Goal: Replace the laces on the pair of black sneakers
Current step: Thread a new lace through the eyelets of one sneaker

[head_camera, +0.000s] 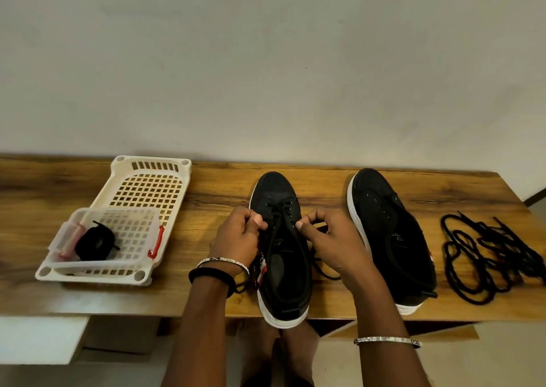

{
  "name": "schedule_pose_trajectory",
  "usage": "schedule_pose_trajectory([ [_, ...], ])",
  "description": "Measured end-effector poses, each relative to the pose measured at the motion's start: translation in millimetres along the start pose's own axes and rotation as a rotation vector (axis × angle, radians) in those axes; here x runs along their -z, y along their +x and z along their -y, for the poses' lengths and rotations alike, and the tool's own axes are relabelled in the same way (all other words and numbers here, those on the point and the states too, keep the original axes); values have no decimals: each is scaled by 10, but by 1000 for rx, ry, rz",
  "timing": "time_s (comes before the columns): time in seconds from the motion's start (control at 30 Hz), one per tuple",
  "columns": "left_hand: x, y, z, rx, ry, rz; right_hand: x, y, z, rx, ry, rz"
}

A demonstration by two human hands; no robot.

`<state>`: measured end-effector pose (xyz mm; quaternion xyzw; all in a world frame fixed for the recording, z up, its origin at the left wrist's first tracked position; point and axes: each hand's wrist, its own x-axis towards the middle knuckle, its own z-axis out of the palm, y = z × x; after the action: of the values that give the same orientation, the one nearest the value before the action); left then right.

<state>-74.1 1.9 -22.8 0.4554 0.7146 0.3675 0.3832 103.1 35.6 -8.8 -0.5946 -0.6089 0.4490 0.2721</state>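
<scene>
A black sneaker [274, 189] with a white sole stands on the wooden worktop [206, 191], half threaded. The left grip [236, 239] and right grip [334, 239] flank it, each pinching its black lace [280, 211]. Right of the right grip lie the unlaced twin [387, 239] and loose laces [487, 253].

both hands [240, 233] pinching lace [279, 212], sneaker [282, 256]

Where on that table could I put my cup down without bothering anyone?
Bare table lies left of the basket, and between it and the left hand. A narrow gap separates the toes of the laced shoe and unlaced shoe. Crowded: round the right hand, and by the loose laces.
</scene>
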Motion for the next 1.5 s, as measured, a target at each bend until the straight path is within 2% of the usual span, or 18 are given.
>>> schedule_pose_trajectory([
  [0.23,57,-11,-72,125,-338,-12,13,-25,37,-37,53,-72],
  [0.43,66,-17,-111,172,-440,18,-3,-31,36,-60,57,-120],
  [0.63,85,10,-28,75,-360,-12,44,-45,22,-91,150,-51],
  [0.77,150,3,4,-38,-78,-87,90,-40,1,-131,247,-22],
  [0.87,160,-39,29,-57,7,-28,80,-45,9,-109,255,-75],
  [0.93,177,-53,-4,-44,-95,13,71,-33,7,-87,164,-144],
  [1.07,259,-57,-170,-7,-581,12,64,-7,-7,-25,-11,-200],
  [1.13,283,-74,-244,-20,-741,-10,62,3,-7,-4,-93,-246],
  [1.23,279,-105,-300,-78,-860,-41,53,-8,78,70,0,-324],
  [1.3,256,-127,-329,-141,-835,-15,49,-58,197,143,202,-253],
  [1.37,211,-153,-375,-204,-742,41,13,-129,316,203,388,-28],
  [1.43,136,-170,-413,-231,-699,100,-63,-183,383,245,449,174],
  [1.5,64,-191,-456,-213,-719,117,-144,-198,403,275,454,254],
])
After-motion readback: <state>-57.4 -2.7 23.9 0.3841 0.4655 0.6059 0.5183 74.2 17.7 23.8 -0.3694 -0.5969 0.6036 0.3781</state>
